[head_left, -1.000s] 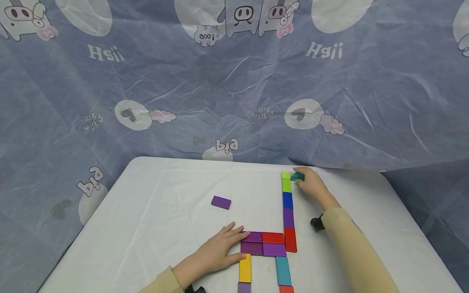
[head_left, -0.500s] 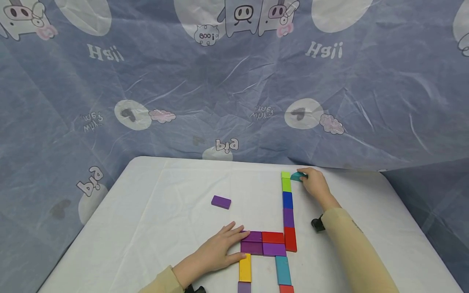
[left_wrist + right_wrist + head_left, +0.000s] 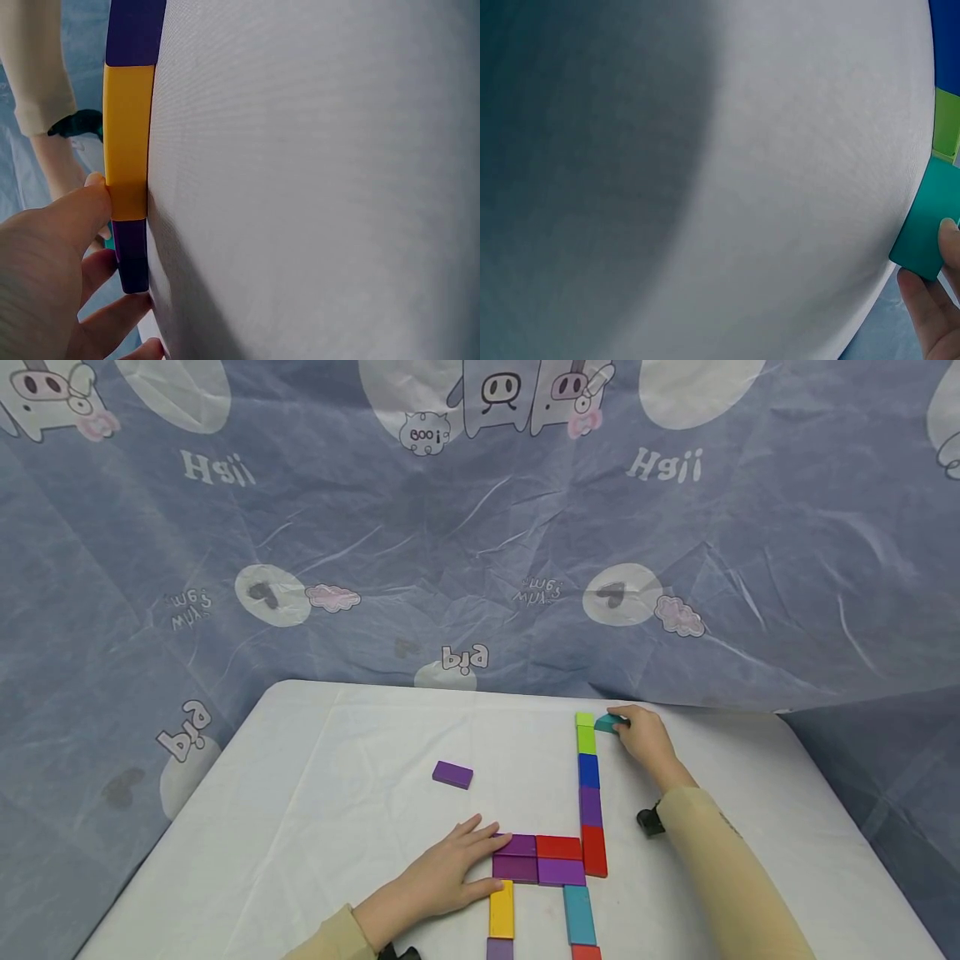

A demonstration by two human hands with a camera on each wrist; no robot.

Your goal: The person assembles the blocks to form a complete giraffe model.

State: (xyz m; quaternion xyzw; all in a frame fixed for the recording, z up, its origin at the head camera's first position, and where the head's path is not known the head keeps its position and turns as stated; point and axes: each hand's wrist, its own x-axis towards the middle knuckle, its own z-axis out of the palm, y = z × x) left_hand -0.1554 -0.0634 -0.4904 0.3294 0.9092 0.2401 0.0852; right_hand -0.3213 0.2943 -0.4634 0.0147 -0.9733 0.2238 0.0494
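In the head view my right hand (image 3: 648,739) pinches a teal block (image 3: 607,723) at the far end of a column of blocks. The right wrist view shows thumb and fingers on that teal block (image 3: 921,221), its near corner against the lime green block (image 3: 946,124). My left hand (image 3: 441,872) lies with fingers spread, fingertips on a purple block (image 3: 517,845) and thumb by the yellow block (image 3: 502,910). In the left wrist view the thumb touches the yellow block (image 3: 127,142), with dark purple blocks at either end.
Blue (image 3: 588,771), purple (image 3: 591,807) and red (image 3: 595,852) blocks continue the column toward me. A light blue block (image 3: 580,916) lies below it. One loose purple block (image 3: 453,774) sits apart on the white table (image 3: 315,827). A patterned blue cloth (image 3: 420,527) hangs behind.
My right hand has shifted slightly to the right on the teal block, so more of the block shows. The left hand has stayed in place.
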